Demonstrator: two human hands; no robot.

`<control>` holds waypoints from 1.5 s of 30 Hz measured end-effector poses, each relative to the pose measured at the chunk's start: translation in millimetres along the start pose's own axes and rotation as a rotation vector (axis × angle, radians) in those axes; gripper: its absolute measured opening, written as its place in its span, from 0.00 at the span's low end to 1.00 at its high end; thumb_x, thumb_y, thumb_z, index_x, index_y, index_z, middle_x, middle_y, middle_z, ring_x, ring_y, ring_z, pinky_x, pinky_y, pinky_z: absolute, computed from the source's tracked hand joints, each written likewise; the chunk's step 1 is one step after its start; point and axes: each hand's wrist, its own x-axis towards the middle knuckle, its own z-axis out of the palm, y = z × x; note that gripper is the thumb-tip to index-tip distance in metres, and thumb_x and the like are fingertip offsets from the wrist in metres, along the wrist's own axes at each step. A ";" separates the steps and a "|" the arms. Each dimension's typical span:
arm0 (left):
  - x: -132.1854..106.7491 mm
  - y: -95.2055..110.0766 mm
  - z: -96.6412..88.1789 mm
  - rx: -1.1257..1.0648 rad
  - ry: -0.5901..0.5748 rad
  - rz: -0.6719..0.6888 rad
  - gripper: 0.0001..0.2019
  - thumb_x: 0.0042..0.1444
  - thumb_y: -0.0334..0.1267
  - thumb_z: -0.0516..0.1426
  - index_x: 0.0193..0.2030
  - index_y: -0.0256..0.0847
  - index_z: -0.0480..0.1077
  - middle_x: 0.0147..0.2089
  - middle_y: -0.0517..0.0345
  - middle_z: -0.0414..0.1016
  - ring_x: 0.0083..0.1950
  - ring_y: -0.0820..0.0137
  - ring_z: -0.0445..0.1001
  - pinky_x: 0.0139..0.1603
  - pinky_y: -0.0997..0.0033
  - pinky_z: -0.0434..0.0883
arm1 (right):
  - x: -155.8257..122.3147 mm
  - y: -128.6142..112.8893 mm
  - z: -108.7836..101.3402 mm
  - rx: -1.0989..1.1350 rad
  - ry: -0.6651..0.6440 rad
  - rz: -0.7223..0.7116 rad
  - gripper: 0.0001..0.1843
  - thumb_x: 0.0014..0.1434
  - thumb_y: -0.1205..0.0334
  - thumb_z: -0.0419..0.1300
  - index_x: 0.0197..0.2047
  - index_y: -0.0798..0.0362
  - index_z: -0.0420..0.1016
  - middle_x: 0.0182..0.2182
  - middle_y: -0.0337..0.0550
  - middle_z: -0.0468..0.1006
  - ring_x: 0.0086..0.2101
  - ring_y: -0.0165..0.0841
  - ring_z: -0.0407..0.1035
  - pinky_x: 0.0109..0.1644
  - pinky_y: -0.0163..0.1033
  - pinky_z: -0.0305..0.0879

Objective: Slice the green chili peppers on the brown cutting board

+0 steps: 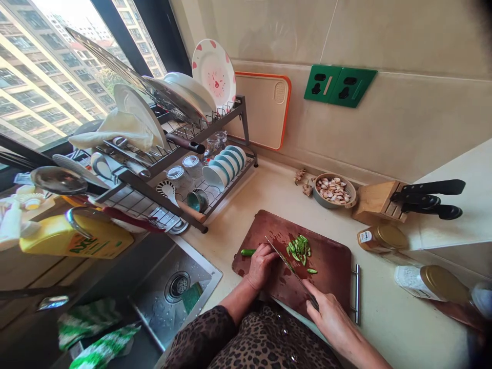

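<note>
Kitchen desk (388, 318) carries a stained wooden cutting board (330, 266). Left grip (261, 265) presses a green chili pepper (248, 252) near its cut slices (299, 249); right grip (330, 320) closes around a kitchen knife (291, 271), blade just beside the left grip. Should the chili roll, the edge could slice into it.

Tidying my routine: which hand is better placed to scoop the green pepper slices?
Likely the right hand: its steel knife lies beside the slices; the left hand pins the green pepper.
</note>
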 end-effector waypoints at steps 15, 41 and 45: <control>-1.9 0.6 -7.0 0.037 0.023 0.038 0.13 0.62 0.31 0.49 0.42 0.42 0.75 0.40 0.53 0.75 0.42 0.67 0.68 0.42 0.67 0.69 | 26.9 6.3 4.4 0.063 -0.053 -0.050 0.28 0.55 0.65 0.47 0.58 0.58 0.67 0.42 0.50 0.80 0.42 0.40 0.74 0.45 0.40 0.68; 11.4 16.7 -3.5 0.181 -0.174 0.073 0.14 0.63 0.37 0.49 0.34 0.42 0.75 0.29 0.57 0.69 0.36 0.69 0.62 0.38 0.69 0.62 | 9.7 21.8 -9.5 0.195 0.039 -0.045 0.26 0.54 0.60 0.49 0.54 0.56 0.72 0.32 0.46 0.82 0.34 0.38 0.76 0.42 0.38 0.69; 1.6 14.5 -7.1 0.154 -0.118 0.081 0.11 0.63 0.36 0.50 0.41 0.42 0.74 0.36 0.56 0.73 0.40 0.69 0.64 0.43 0.68 0.64 | 2.6 15.9 -6.0 0.079 0.065 -0.048 0.29 0.57 0.57 0.45 0.58 0.59 0.67 0.40 0.51 0.81 0.38 0.39 0.76 0.43 0.39 0.70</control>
